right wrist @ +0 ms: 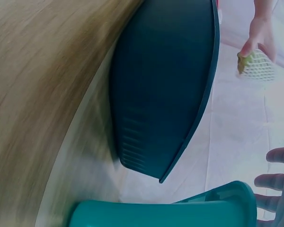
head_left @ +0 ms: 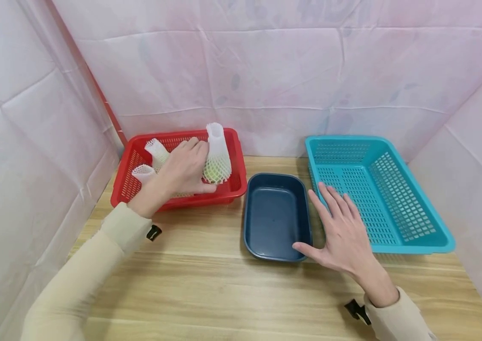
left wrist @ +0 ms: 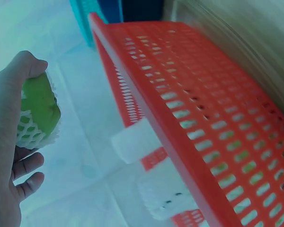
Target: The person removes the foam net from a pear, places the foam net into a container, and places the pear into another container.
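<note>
- Pale wood-grain table [head_left: 232, 293] across the lower part of the head view, with beige cloth sleeves at lower left [head_left: 83, 270] and lower right [head_left: 403, 312].
- Right hand [head_left: 345, 237], right of centre: fingers spread, holding nothing. Whether it touches the containers beneath is hard to tell from above. Relaxed fingers seem right while the other hand works.
- Navy rounded-rectangular plastic tray [head_left: 272, 218], in the middle of the frame, nothing inside; a turquoise slotted plastic basket [head_left: 377, 208] sits right of it, also with nothing inside. Both rims deserve clearance from the fingers.
- Left hand [head_left: 187, 166], left of centre: clamped on a round green fruit in a white foam net [head_left: 218, 170], the thumb on bare green skin in the left wrist view. The hands are well apart.
- That fruit appears over the right end of a red slotted plastic basket [head_left: 206, 201]. Gripping net and fruit together would be wise, as a loose net could slip; raising it high should keep the mesh from snagging the rim.
- Other white foam nets [head_left: 157, 150], left of the hand inside the red basket: best not dragged along.
- Pinkish-white creased cloth [head_left: 275, 71] behind everything, filling the upper frame.
</note>
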Available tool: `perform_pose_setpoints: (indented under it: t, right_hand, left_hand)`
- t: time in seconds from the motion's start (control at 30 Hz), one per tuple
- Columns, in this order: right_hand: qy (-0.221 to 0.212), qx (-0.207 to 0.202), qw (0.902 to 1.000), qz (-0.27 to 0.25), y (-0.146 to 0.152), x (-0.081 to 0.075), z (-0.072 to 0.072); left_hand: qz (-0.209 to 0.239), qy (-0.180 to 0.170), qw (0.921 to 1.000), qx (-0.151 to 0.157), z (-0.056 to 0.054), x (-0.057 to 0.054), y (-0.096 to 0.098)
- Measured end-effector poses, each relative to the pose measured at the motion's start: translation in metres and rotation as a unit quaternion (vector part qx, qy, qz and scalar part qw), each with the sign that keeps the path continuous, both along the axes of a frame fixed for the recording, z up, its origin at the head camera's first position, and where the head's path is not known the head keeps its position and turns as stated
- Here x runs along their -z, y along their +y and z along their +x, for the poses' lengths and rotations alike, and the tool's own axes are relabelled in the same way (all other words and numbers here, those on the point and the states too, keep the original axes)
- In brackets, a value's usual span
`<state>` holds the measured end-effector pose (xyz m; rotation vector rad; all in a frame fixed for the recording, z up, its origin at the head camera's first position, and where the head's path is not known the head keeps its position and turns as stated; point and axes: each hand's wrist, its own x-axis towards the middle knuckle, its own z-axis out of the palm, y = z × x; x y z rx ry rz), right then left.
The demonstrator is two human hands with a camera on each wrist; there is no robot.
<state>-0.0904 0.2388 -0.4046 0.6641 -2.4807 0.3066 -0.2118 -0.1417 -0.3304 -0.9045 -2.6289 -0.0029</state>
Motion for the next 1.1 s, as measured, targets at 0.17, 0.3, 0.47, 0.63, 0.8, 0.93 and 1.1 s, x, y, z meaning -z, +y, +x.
perform_pose_setpoints:
  t: [0.17, 0.3, 0.47, 0.63, 0.8, 0.93, 1.1]
  right_hand:
    - [0.011, -0.011, 0.9997, -0.018, -0.006, -0.001, -0.003]
    - [0.008, -0.015, 0.9994, -0.029, -0.011, 0.0, -0.004]
    - [-0.012, -0.019, 0.9987, -0.046, -0.019, 0.0, -0.004]
    - [-0.03, -0.033, 0.9955, -0.084, -0.025, 0.0, -0.005]
    - [-0.045, -0.053, 0.9896, -0.126, -0.032, 0.002, -0.006]
    - [-0.058, -0.058, 0.9871, -0.138, -0.036, 0.004, -0.006]
    - [-0.052, -0.058, 0.9881, -0.132, -0.043, 0.006, -0.005]
  left_hand:
    - [0.025, 0.056, 0.9981, 0.012, 0.016, -0.001, 0.006]
    - [0.041, 0.1, 0.9936, 0.032, 0.028, 0.004, 0.014]
    - [0.059, 0.116, 0.9905, 0.044, 0.043, 0.015, 0.026]
    - [0.097, 0.122, 0.9862, 0.055, 0.057, 0.03, 0.036]
    - [0.105, 0.119, 0.9857, 0.056, 0.071, 0.046, 0.044]
    - [0.103, 0.107, 0.9875, 0.051, 0.08, 0.056, 0.049]
    - [0.108, 0.106, 0.9872, 0.051, 0.089, 0.063, 0.054]
